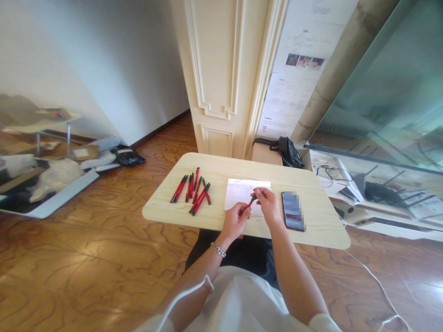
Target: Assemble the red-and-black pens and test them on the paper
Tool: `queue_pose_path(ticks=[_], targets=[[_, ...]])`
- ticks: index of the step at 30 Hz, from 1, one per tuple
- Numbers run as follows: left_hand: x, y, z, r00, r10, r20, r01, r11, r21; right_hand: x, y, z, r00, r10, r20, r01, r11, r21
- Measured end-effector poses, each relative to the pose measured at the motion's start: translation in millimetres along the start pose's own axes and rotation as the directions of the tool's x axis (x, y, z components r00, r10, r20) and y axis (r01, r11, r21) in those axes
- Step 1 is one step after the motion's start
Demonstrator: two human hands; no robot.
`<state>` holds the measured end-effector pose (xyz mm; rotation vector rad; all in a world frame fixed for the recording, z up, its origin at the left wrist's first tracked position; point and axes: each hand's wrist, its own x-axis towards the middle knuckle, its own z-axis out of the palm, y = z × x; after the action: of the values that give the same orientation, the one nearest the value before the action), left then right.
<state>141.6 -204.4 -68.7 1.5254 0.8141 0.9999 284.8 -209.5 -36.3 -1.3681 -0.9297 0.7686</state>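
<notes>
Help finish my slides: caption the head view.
Left hand and right hand hold a pen over paper, between pens and a phone.

Both bare forearms (pixel 292 263) angle inward; the left hand (pixel 236 217) pinches; the right hand (pixel 266 202), slightly farther forward, pinches likewise.

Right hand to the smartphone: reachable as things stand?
Likely yes. The smartphone lies on the tabletop right beside the right hand, with nothing visible between them. The hand's fingers are on a red-and-black pen, though, so it would probably need to let go first.
</notes>
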Motion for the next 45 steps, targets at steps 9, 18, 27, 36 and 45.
queue_pose_path(ticks=[9,18,27,36,45], targets=[[0.3,0.2,0.4,0.999,-0.013,0.032,0.014,0.999,-0.038,-7.3,0.1,3.9,0.998,-0.008,-0.064,0.008,1.0,-0.002],[1.2,-0.5,-0.8,0.999,-0.001,0.035,0.001,1.0,-0.007,-3.3,1.3,1.3,0.998,0.016,0.059,-0.019,0.999,0.035],[0.2,2.4,-1.1,0.998,-0.019,0.058,0.021,0.999,-0.04,-7.7,0.1,5.1,1.0,0.024,0.013,-0.025,0.998,0.054],[0.0,4.1,-2.0,0.998,-0.023,0.056,0.025,0.999,-0.026,-4.5,-0.4,-0.2,0.995,0.05,0.082,-0.055,0.997,0.063],[0.2,4.4,-2.7,0.996,-0.01,0.087,0.014,0.999,-0.036,-7.1,0.6,1.2,0.992,0.056,0.111,-0.069,0.99,0.125]])
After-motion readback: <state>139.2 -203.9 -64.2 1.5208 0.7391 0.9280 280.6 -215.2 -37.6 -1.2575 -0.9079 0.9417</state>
